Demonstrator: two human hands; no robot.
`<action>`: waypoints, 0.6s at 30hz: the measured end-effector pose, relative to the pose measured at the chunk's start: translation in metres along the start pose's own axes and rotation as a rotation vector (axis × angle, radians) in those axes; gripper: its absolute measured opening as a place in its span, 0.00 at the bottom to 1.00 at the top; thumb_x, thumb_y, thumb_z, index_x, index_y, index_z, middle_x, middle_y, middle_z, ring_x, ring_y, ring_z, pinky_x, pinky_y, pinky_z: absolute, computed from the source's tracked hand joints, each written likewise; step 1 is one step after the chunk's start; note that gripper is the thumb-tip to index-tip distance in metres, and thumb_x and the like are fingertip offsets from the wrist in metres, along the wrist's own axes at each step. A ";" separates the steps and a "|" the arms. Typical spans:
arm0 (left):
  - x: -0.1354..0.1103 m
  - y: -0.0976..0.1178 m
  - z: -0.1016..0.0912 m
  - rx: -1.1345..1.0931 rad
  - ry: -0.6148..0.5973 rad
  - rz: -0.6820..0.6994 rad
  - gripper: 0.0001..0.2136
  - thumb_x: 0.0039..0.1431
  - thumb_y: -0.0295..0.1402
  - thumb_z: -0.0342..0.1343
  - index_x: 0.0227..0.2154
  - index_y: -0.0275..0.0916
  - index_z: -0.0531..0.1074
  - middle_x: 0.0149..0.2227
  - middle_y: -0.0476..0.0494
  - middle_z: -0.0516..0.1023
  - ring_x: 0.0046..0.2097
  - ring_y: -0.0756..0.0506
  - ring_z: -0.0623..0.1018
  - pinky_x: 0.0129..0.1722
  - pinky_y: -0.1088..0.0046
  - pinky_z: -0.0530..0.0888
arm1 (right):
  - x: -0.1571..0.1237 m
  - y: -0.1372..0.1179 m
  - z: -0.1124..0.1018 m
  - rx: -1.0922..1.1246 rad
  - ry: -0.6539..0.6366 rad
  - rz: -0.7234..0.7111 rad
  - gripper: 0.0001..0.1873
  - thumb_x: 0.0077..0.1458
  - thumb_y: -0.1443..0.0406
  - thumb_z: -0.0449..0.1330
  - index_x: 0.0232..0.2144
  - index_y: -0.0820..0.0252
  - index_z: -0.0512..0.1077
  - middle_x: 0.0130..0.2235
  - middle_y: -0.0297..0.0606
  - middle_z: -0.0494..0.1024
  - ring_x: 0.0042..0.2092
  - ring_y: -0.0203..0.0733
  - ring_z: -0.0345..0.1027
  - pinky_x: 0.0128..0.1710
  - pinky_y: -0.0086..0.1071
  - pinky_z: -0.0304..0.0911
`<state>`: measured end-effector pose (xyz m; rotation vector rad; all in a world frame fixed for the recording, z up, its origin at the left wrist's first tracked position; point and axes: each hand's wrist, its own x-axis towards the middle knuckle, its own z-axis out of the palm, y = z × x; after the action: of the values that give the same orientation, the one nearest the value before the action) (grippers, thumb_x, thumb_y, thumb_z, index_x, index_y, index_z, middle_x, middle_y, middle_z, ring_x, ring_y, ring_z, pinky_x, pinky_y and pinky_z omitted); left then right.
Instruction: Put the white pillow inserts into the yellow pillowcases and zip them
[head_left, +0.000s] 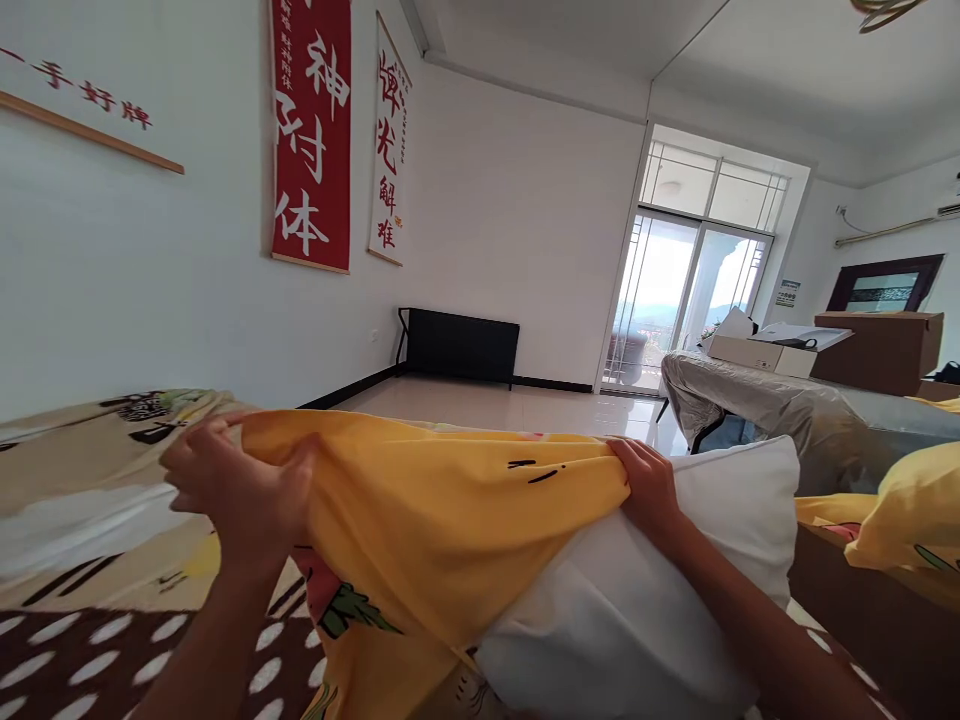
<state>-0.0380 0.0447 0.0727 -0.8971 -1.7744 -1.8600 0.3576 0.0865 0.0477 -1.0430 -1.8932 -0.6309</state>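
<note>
Both left fingers (295,490) and right fingers (641,464) grip yellow cloth (427,510), a white box (742,353) topping the draped table (784,397) beyond.

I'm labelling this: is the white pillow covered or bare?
Partly bare: the white pillow shows uncovered at right; yellow fabric overlaps its left. Whether it's inside, I can't tell.

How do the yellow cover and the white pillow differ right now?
The yellow cover carries printed designs; the white pillow looks plain. The cover hangs in loose folds between the left hand and right hand; the pillow looks plump, partly behind the cover. Both are fabric and creased.
</note>
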 end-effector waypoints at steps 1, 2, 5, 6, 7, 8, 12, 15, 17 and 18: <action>-0.009 0.012 -0.004 0.027 0.187 0.244 0.30 0.37 0.34 0.63 0.46 0.28 0.66 0.51 0.25 0.66 0.54 0.29 0.66 0.47 0.42 0.65 | 0.002 0.000 0.002 -0.014 0.023 -0.009 0.10 0.49 0.72 0.50 0.33 0.62 0.70 0.32 0.40 0.72 0.35 0.41 0.64 0.33 0.30 0.56; -0.021 0.025 -0.010 -0.013 0.337 0.489 0.28 0.39 0.32 0.62 0.47 0.29 0.65 0.51 0.26 0.65 0.54 0.31 0.65 0.50 0.44 0.63 | 0.003 0.000 0.004 -0.014 0.044 -0.016 0.11 0.49 0.73 0.49 0.33 0.63 0.70 0.33 0.41 0.71 0.35 0.40 0.63 0.33 0.30 0.57; -0.083 0.071 -0.027 -0.337 0.127 1.052 0.15 0.43 0.23 0.56 0.37 0.36 0.65 0.31 0.44 0.71 0.37 0.44 0.72 0.43 0.61 0.69 | 0.006 0.001 0.011 0.094 0.063 -0.024 0.15 0.48 0.74 0.49 0.37 0.63 0.69 0.36 0.40 0.70 0.34 0.38 0.63 0.32 0.29 0.58; -0.110 0.084 -0.030 -0.413 -0.172 1.226 0.11 0.45 0.23 0.54 0.35 0.36 0.65 0.29 0.45 0.70 0.34 0.46 0.72 0.40 0.65 0.70 | 0.007 0.001 0.013 0.141 0.055 -0.024 0.16 0.48 0.74 0.49 0.39 0.62 0.68 0.36 0.40 0.70 0.34 0.37 0.64 0.32 0.28 0.59; -0.137 0.096 -0.030 -0.435 -0.391 1.341 0.09 0.49 0.25 0.51 0.35 0.36 0.67 0.30 0.44 0.72 0.36 0.45 0.72 0.41 0.65 0.70 | 0.007 0.001 0.014 0.177 0.050 -0.024 0.16 0.48 0.74 0.50 0.40 0.62 0.68 0.35 0.39 0.70 0.34 0.37 0.64 0.32 0.28 0.59; -0.164 0.105 -0.028 -0.407 -0.492 1.372 0.07 0.51 0.27 0.50 0.34 0.35 0.69 0.33 0.42 0.74 0.39 0.43 0.73 0.44 0.64 0.69 | 0.007 0.001 0.015 0.201 0.050 -0.022 0.16 0.48 0.74 0.50 0.41 0.62 0.68 0.35 0.38 0.69 0.34 0.37 0.63 0.31 0.28 0.59; -0.236 0.113 0.006 -0.177 -0.638 1.256 0.21 0.58 0.31 0.45 0.53 0.27 0.64 0.56 0.33 0.66 0.57 0.40 0.65 0.57 0.65 0.61 | 0.009 0.001 0.013 0.202 0.061 -0.021 0.15 0.49 0.74 0.51 0.39 0.61 0.68 0.33 0.37 0.69 0.32 0.36 0.62 0.31 0.28 0.58; -0.251 0.101 0.035 -0.122 -0.712 1.053 0.25 0.61 0.35 0.41 0.60 0.31 0.56 0.61 0.35 0.59 0.60 0.41 0.63 0.58 0.64 0.62 | 0.008 0.002 0.008 0.169 0.048 -0.085 0.13 0.50 0.73 0.51 0.39 0.61 0.68 0.32 0.36 0.69 0.33 0.36 0.63 0.31 0.28 0.58; -0.253 0.090 0.052 -0.088 -0.776 0.899 0.25 0.62 0.39 0.41 0.61 0.38 0.57 0.60 0.37 0.62 0.59 0.39 0.65 0.56 0.59 0.66 | 0.006 0.002 0.005 0.139 0.039 -0.164 0.12 0.52 0.73 0.51 0.40 0.62 0.68 0.33 0.38 0.70 0.35 0.37 0.63 0.33 0.28 0.58; -0.253 0.083 0.060 -0.068 -0.793 0.832 0.24 0.62 0.41 0.41 0.61 0.41 0.58 0.59 0.38 0.64 0.58 0.38 0.66 0.55 0.55 0.66 | 0.005 0.002 0.004 0.115 0.028 -0.214 0.12 0.53 0.73 0.50 0.40 0.62 0.68 0.33 0.38 0.70 0.35 0.37 0.63 0.33 0.29 0.58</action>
<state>0.2078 0.0620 -0.0450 -2.1894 -1.3072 -1.0650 0.3561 0.0928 0.0498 -0.7616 -2.0077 -0.6451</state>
